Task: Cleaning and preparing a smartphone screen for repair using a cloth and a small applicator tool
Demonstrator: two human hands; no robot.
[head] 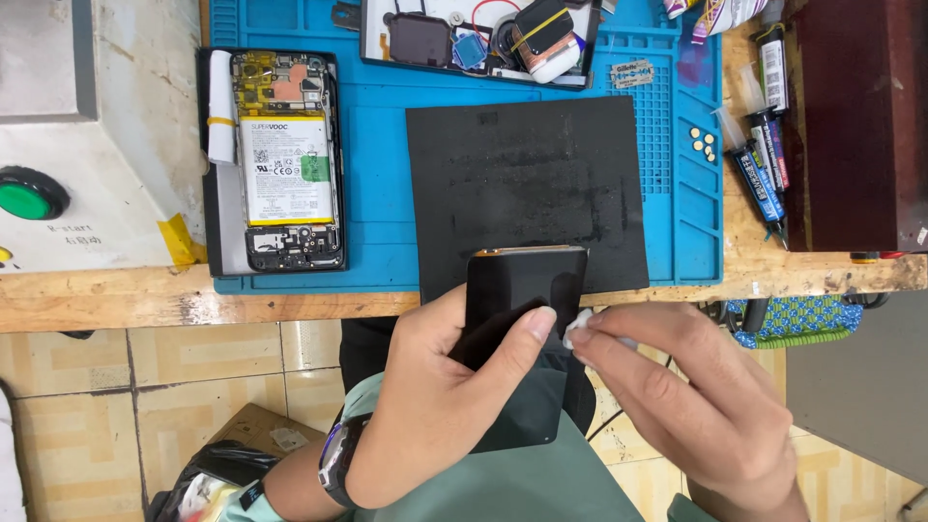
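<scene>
My left hand [440, 406] grips a black phone screen panel [517, 285] by its lower part, thumb across the glass, holding it upright over the table's front edge. My right hand [691, 396] pinches a small white wad [577, 327] against the panel's right side. Just beyond the panel lies a black square mat [527, 184] on a blue work mat [387, 242]. An opened phone [280, 159] with its battery and circuit board showing lies at the left of the blue mat.
A black tray [478, 43] of small parts and a tape roll sits at the back. Glue syringes [764, 145] lie beside a dark red box [855, 116] on the right. A grey machine with a green button [29, 193] stands at left. Tiled floor lies below.
</scene>
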